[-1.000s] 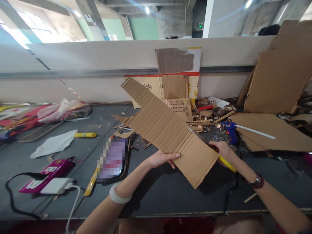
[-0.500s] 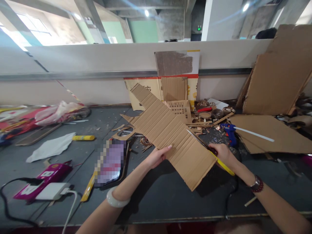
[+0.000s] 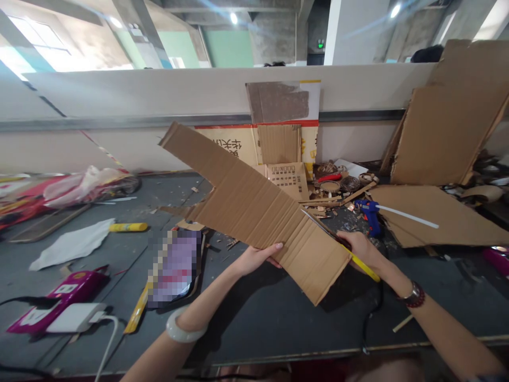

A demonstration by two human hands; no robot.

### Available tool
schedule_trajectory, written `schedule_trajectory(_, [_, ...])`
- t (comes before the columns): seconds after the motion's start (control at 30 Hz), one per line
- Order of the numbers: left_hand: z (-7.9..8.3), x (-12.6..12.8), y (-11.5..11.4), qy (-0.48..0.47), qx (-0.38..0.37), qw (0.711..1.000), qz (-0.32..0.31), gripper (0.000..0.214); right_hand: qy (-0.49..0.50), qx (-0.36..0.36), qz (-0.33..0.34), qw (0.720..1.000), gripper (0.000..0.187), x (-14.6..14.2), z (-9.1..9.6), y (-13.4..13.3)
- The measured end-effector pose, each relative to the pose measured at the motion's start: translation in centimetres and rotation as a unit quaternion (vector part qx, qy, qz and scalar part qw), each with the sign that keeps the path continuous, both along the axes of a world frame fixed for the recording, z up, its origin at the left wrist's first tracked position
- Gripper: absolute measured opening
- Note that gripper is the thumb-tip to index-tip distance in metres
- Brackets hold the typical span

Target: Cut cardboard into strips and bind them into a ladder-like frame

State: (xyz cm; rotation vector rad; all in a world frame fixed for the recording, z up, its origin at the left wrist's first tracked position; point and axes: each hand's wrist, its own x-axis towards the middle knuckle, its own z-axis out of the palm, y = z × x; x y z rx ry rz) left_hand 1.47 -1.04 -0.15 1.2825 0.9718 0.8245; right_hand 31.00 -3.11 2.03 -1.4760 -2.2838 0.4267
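While the person's left hand (image 3: 258,259) is holding the lower edge of a long tan corrugated cardboard piece (image 3: 254,209), fingers closed on it, the right hand (image 3: 363,249) is clamped around a yellow-handled utility knife (image 3: 365,270), with its long metal blade lying against the cardboard near the right-hand edge. The cardboard is being held up at a tilt above a dark grey workbench (image 3: 254,339), its far end pointing up and left toward a low white wall (image 3: 119,98). A pale bangle (image 3: 185,326) is sitting on the left wrist, a dark beaded bracelet (image 3: 414,295) on the right. Just past the right hand, a blue hot glue gun (image 3: 369,216) is lying beside a large flat cardboard sheet (image 3: 433,223), with small cardboard scraps (image 3: 322,209) scattered behind the knife. A pixelated flat object (image 3: 175,268) is lying left of the left hand.
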Motion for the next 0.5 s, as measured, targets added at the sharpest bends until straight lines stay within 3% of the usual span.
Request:
schedule_trajectory(0.27, [-0.21, -0.28, 0.38, -0.010, -0.002, 1.000, -0.002, 0.039, -0.001, -0.015, -0.011, 1.000, 0.019, -0.49, 0.53, -0.14])
schedule_trajectory(0.5, [-0.30, -0.46, 0.65, -0.007, -0.015, 1.000, 0.001, 0.037, 0.005, 0.002, -0.001, 1.000, 0.017, -0.42, -0.08, 0.01])
